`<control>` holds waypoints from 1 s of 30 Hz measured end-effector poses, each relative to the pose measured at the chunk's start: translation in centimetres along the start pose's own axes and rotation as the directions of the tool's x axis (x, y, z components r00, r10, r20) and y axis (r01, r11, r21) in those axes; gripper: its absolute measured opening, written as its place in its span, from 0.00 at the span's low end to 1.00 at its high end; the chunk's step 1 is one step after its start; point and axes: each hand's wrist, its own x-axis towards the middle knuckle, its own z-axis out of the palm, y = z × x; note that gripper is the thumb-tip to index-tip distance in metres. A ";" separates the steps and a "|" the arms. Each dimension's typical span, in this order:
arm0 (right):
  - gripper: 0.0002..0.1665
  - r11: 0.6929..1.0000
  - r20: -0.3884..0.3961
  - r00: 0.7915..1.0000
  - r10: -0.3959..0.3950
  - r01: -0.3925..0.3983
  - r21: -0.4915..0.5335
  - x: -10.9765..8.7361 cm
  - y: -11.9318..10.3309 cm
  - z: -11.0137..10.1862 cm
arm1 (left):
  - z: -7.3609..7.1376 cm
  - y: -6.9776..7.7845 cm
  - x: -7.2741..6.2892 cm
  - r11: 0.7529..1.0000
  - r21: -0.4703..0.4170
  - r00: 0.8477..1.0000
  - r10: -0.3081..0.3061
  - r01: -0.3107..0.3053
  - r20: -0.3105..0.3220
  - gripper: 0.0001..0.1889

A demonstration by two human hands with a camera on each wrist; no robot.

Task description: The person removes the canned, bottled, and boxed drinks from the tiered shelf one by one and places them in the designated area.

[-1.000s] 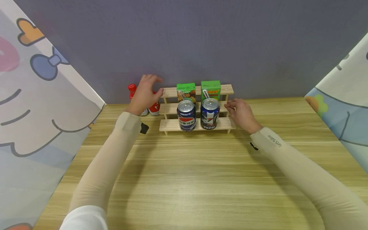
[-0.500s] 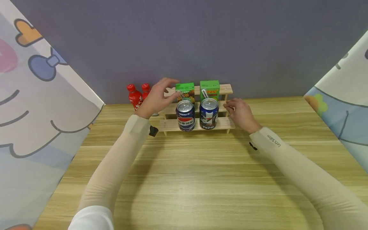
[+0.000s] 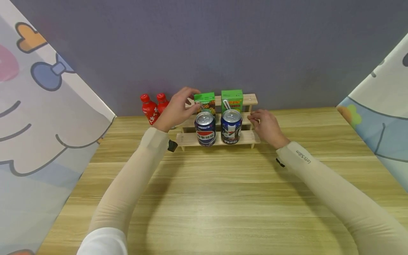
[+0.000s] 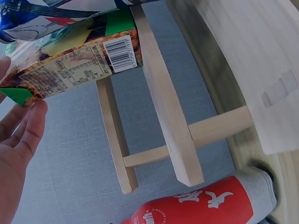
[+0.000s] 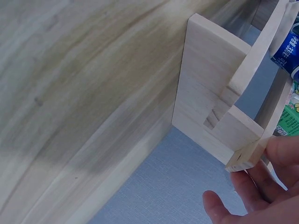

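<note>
A small wooden three-tier rack [image 3: 187, 139] stands against the grey back wall. Two blue Pepsi cans [image 3: 205, 129] are upright on its front step, and behind them are two green drink cartons [image 3: 207, 101], the right carton [image 3: 232, 97] with a white straw. My left hand [image 3: 177, 109] pinches the left carton by its upper end; the left wrist view has thumb and fingers [image 4: 32, 122] on either side of it. With my right hand [image 3: 267, 127] I grip the right end of the rack's middle board [image 5: 245, 156], thumb above and fingers beneath.
Two red bottles with white lower parts, one at the far left [image 3: 149, 109] and one partly behind my left hand [image 3: 162, 102], stand on the wood-grain table [image 3: 204, 198] left of the rack. Cartoon-printed panels [image 3: 41, 117] flank the table.
My left hand has moved right, from beside the red bottles to the left carton, and its fingers have closed on it. The right hand keeps its hold on the rack.
</note>
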 end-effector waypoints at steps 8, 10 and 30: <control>0.10 1.000 -0.020 1.000 0.000 0.001 0.011 -0.2 -0.1 0.1 | 0.1 -0.1 0.0 1.000 -0.002 1.000 0.022 -0.022 0.001 0.16; 0.10 1.000 -0.023 1.000 -0.004 0.005 0.015 -0.2 -0.1 0.2 | 0.1 -0.1 0.0 1.000 0.000 1.000 0.025 -0.025 0.000 0.15; 0.10 1.000 -0.026 1.000 -0.014 0.015 0.023 -0.1 0.2 0.1 | -3.6 -0.4 -1.8 0.998 0.061 0.996 0.001 0.004 -0.089 0.14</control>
